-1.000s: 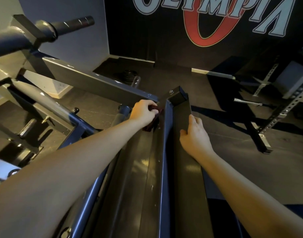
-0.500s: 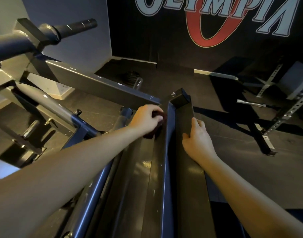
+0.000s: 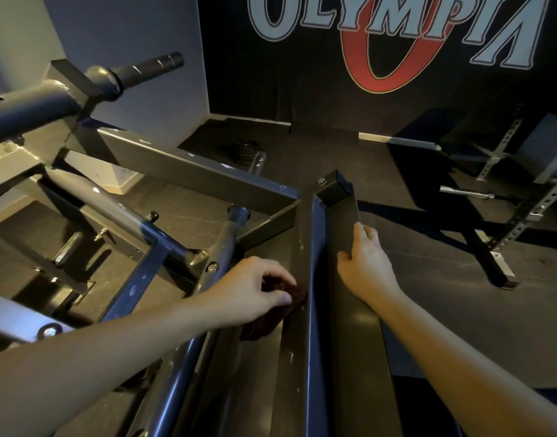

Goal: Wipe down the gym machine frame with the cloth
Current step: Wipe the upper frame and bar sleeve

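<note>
A grey-and-blue steel gym machine frame (image 3: 312,326) runs from the bottom centre up to a capped beam end. My left hand (image 3: 252,291) grips a dark red cloth (image 3: 271,313) and presses it against the left face of the central beam, well below the joint with the cross beam (image 3: 189,171). Most of the cloth is hidden under the fingers. My right hand (image 3: 365,263) rests on the beam's right edge, fingers curled over it, holding no object.
A weight horn (image 3: 144,69) sticks out at upper left above more frame tubes. Weight plates (image 3: 245,151) lie on the dark rubber floor by the far wall. A perforated rack and bench (image 3: 498,190) stand at right.
My left hand has slid the cloth down the beam toward me, away from the joint near the beam's top. My right hand stays on the right edge.
</note>
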A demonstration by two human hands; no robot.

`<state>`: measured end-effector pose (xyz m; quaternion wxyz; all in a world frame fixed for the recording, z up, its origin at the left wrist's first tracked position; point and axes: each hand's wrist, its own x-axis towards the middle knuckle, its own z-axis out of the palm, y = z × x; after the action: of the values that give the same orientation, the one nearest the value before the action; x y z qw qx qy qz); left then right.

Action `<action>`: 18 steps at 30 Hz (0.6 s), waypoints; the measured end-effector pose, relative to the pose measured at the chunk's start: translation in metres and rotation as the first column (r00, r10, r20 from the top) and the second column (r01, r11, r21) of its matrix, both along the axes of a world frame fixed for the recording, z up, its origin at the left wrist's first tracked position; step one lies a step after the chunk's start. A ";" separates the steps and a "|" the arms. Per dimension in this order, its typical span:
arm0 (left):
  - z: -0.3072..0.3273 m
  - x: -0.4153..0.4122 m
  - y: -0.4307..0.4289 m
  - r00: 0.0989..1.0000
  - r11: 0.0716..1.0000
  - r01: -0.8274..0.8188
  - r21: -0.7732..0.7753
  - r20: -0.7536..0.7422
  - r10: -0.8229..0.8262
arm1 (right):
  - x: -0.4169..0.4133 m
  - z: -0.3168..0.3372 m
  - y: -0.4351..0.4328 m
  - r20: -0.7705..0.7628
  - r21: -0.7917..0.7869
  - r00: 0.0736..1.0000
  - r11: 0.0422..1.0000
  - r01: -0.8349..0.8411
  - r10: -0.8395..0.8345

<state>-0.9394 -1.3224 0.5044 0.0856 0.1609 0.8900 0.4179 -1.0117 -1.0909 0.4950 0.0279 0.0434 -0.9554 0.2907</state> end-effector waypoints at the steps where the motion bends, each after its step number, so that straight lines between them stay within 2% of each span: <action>1: 0.001 -0.008 0.004 0.998 0.999 -0.035 0.001 -0.046 0.035 | 0.000 0.000 0.000 0.005 0.003 1.000 1.000 0.001 -0.001; 3: -0.002 -0.043 0.015 0.982 0.988 -0.148 0.041 -0.113 0.152 | 0.000 -0.001 0.001 0.001 0.009 1.000 1.000 0.004 -0.004; 6: -0.009 -0.107 0.025 0.929 0.938 -0.345 0.036 -0.130 0.347 | -0.002 -0.002 0.001 0.002 0.006 1.000 1.000 0.008 -0.008; 8: -0.014 -0.125 0.024 0.910 0.919 -0.394 0.016 -0.132 0.392 | -0.001 -0.002 0.001 0.004 -0.009 1.000 1.000 0.013 -0.013; 10: -0.012 -0.112 0.019 0.937 0.945 -0.328 0.014 -0.123 0.327 | -0.001 -0.002 0.001 -0.002 -0.016 1.000 1.000 0.012 -0.012; 13: 0.003 -0.056 0.004 0.998 0.999 -0.045 0.015 -0.046 0.045 | -0.001 -0.001 0.001 0.006 -0.010 1.000 1.000 0.016 -0.016; 15: 0.006 -0.027 -0.001 0.996 0.995 0.091 0.036 0.008 -0.091 | -0.001 -0.001 0.000 0.006 -0.014 1.000 1.000 0.014 -0.013; 16: 0.004 -0.025 -0.001 0.995 0.994 0.095 0.044 -0.002 -0.095 | -0.001 -0.001 0.001 0.004 -0.011 1.000 1.000 0.011 -0.011; 18: 0.006 -0.043 0.009 0.996 0.999 0.004 0.036 -0.094 -0.001 | -0.001 -0.001 0.001 0.003 -0.002 1.000 1.000 0.009 -0.009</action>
<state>-0.9826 -1.3139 0.5100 0.0412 0.1830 0.8853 0.4256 -1.0124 -1.0896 0.4938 0.0278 0.0386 -0.9553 0.2917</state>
